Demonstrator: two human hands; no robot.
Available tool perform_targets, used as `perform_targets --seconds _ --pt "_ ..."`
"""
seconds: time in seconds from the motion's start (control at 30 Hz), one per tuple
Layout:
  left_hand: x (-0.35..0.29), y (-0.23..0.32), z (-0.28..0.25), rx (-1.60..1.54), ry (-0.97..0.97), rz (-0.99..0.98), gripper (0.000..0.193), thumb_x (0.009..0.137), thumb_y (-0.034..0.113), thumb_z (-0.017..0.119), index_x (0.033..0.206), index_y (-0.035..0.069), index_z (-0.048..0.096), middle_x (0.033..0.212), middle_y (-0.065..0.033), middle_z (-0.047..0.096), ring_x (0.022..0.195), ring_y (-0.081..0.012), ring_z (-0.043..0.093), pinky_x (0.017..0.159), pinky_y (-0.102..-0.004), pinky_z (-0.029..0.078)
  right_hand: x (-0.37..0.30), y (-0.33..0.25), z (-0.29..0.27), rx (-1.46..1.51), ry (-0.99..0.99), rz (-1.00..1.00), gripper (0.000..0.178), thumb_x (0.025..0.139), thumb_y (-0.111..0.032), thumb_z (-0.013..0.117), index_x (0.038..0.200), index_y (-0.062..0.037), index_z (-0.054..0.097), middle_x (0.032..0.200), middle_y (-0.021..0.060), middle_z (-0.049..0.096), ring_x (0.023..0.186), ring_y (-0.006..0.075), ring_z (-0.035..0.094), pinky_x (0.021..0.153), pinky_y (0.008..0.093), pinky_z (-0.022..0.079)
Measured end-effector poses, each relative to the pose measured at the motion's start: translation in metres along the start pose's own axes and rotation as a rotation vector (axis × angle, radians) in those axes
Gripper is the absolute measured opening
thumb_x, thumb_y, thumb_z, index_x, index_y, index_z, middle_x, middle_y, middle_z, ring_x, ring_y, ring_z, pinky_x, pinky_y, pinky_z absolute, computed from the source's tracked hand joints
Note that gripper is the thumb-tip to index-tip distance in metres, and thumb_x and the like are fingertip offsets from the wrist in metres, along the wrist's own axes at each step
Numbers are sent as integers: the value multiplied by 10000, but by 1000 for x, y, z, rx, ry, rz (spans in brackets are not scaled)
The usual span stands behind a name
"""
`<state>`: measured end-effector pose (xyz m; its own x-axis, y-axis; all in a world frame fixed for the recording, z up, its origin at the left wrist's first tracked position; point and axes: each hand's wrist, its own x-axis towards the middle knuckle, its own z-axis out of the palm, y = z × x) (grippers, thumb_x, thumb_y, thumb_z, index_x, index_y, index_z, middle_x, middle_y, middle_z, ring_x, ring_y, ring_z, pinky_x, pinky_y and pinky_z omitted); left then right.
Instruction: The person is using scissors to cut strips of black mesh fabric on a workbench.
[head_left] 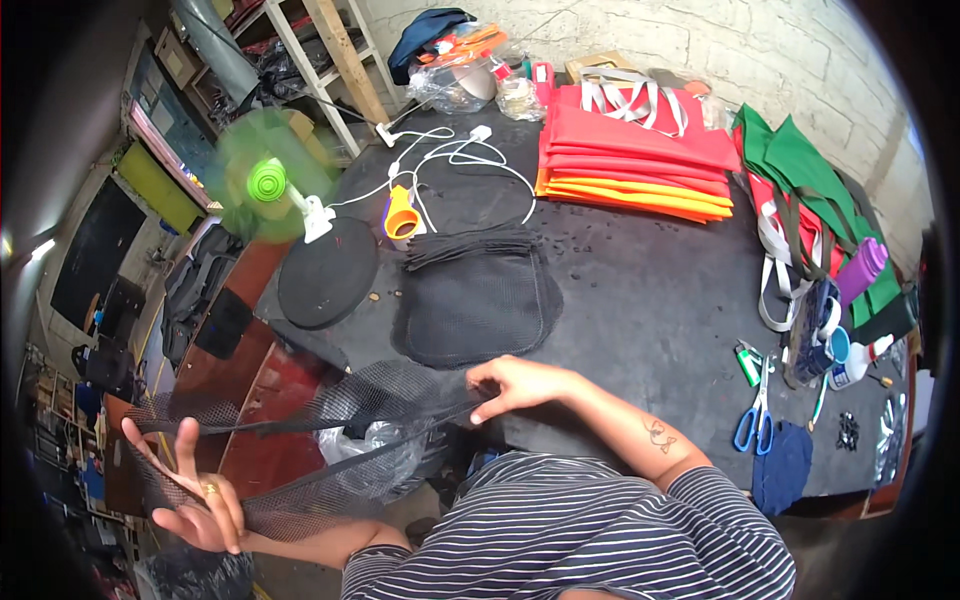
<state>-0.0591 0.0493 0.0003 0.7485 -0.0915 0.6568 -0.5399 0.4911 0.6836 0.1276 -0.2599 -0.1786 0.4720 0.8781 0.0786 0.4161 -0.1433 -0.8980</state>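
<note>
A strip of black mesh fabric (385, 388) stretches between my two hands, off the table's near left edge. My right hand (520, 383) pinches one end of it between thumb and fingers. At the far left my left hand (205, 500) has its fingers spread, with the mesh lying against them and passing over the wrist; a ring shows on one finger. Just beyond my right hand, a stack of black mesh pieces (480, 300) with rounded corners lies flat on the dark table (640, 300).
Behind the stack are a round black disc (328, 272), a spinning green fan (267, 180), an orange tape roll (402, 215) and white cables. Folded red and orange fabric (640, 160) sits at the back. Blue-handled scissors (757, 415), a glue bottle (860, 362) and green bags (815, 190) lie right.
</note>
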Motion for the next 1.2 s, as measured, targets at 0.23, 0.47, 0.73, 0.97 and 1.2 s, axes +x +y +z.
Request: perform_targets --seconds 0.23,0.47,0.73,0.97,1.2 --pt "21 -56 24 80 -280 -554 928 842 368 543 1341 143 -207 1088 -425 406 366 -148 518 324 -193 393 19 -60 -14 178 -50 -312 989 638 -393 746 1349 -26 165 1360 184 252 1280 265 227 1050 359 200" --pt "47 -83 10 183 -555 -416 632 884 83 381 1346 -14 -40 1012 -335 528 677 -212 566 665 -274 446 26 -53 46 488 376 -239 406 738 -51 624 1100 -54 442 857 34 542 797 115 521 691 282 428" --pt "-18 -34 -41 347 -21 -345 336 847 281 497 1058 21 469 814 -137 545 574 -163 497 526 -245 421 -77 17 -49 605 860 -176 164 700 11 520 858 -30 533 757 25 570 592 130 567 596 253 483" --pt "40 -151 23 1197 138 -289 780 772 548 532 1279 -16 353 1247 -170 428 1173 -262 401 979 -373 290 -63 -135 -70 -152 1160 -329 190 706 -85 674 774 -29 505 702 29 527 572 110 511 534 252 414" --pt "73 -166 97 550 -43 -495 196 780 134 587 660 -18 557 564 -50 531 417 -40 424 393 -179 314 -31 -93 -42 -457 1086 -357 238 645 -31 666 831 -52 519 643 56 524 589 219 540 558 315 404"
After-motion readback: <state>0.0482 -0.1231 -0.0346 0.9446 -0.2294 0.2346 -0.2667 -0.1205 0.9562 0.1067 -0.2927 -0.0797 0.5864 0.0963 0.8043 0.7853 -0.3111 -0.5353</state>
